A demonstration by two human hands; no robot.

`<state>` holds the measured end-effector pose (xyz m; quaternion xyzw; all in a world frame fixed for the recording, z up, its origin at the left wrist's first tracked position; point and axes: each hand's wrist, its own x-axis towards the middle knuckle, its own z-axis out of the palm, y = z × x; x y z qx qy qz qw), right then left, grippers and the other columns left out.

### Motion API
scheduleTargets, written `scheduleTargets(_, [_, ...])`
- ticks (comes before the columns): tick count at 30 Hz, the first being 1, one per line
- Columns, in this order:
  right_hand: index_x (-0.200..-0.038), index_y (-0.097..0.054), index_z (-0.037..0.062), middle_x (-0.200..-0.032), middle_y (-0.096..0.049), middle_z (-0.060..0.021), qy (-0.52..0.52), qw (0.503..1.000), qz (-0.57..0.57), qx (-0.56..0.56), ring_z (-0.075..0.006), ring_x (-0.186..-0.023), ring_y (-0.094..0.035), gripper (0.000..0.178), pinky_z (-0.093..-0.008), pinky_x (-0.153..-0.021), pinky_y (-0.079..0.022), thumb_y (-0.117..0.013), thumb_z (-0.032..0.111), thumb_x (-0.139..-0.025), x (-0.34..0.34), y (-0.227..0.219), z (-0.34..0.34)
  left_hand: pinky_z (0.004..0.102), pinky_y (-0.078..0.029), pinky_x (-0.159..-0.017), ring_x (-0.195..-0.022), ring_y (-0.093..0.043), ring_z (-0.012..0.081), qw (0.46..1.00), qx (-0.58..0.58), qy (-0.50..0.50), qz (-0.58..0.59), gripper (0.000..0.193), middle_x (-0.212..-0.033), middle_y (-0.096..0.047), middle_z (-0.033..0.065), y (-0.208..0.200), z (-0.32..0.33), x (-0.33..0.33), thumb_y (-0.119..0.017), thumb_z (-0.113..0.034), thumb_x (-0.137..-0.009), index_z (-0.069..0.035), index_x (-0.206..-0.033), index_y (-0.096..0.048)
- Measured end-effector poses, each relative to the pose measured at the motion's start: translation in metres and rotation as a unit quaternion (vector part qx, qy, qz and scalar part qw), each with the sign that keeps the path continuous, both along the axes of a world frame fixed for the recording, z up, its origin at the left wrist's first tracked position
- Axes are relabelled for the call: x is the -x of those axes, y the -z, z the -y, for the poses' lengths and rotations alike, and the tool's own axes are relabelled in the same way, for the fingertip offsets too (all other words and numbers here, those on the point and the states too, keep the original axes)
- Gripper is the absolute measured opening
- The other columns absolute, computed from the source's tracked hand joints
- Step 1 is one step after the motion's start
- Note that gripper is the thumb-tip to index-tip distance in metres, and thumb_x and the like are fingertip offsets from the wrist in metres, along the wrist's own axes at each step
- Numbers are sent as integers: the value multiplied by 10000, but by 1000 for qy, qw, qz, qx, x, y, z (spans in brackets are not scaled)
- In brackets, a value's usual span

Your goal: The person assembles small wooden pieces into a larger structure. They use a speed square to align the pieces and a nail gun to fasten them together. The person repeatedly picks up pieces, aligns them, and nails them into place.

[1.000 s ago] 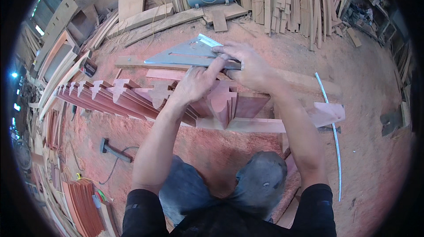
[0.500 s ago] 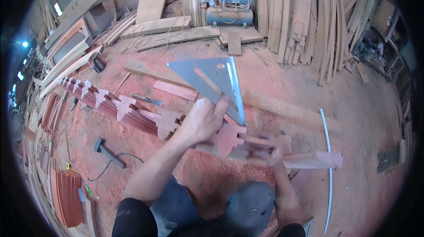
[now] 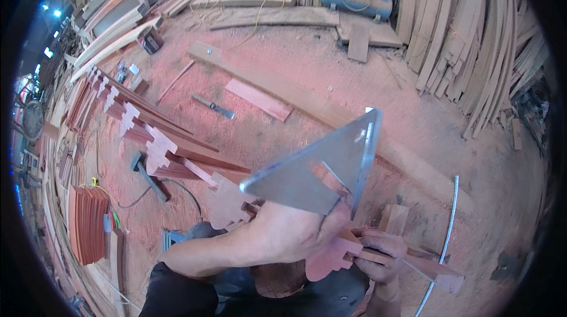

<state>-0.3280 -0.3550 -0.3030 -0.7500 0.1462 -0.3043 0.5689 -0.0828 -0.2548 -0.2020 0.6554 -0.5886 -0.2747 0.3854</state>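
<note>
Square (image 3: 319,172): stiff, light sheet metal, sharp edges; my left hand (image 3: 289,234) clamped on its lower corner, raised over floor. Right hand (image 3: 381,255) closed around carved wood (image 3: 331,258); I'd grip mid-length.

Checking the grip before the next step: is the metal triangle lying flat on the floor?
No, the left hand holds the metal triangle up above the sawdust floor.
</note>
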Motion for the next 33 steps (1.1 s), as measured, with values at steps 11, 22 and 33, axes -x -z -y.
scheduleTargets(11, [-945, -808, -33, -868, -768, -163, -27, 998, -1, 63, -365, -884, -797, 390, -419, -827, -634, -929, 229, -683, -2, 8, 7, 440, -574, -626, -729, -730, 366, 997, 26, 25, -64, 238, -822, -698, 175, 2, -2, -10, -680, -186, -1030, -17, -1194, -653])
scheduleTargets(22, [-1047, -775, -43, -948, -798, -199, 34, 992, 116, -28, -380, -924, -812, 380, -472, -900, -658, -953, 114, -750, 0, 27, -14, 403, -560, -758, -846, -686, 246, 1000, -22, 5, 12, 249, -964, -700, 125, -8, 5, 0, -558, -131, -1126, 13, -1296, -669])
scheduleTargets(33, [-1120, -809, -26, -1033, -814, -199, 18, 992, 110, -52, -357, -989, -812, 430, -409, -899, -631, -958, 195, -782, 2, 19, -12, 531, -588, -788, -941, -760, 421, 927, -115, 199, 297, 392, -1112, -748, 228, -37, 68, -49, -627, -161, -1070, -64, -1449, -645])
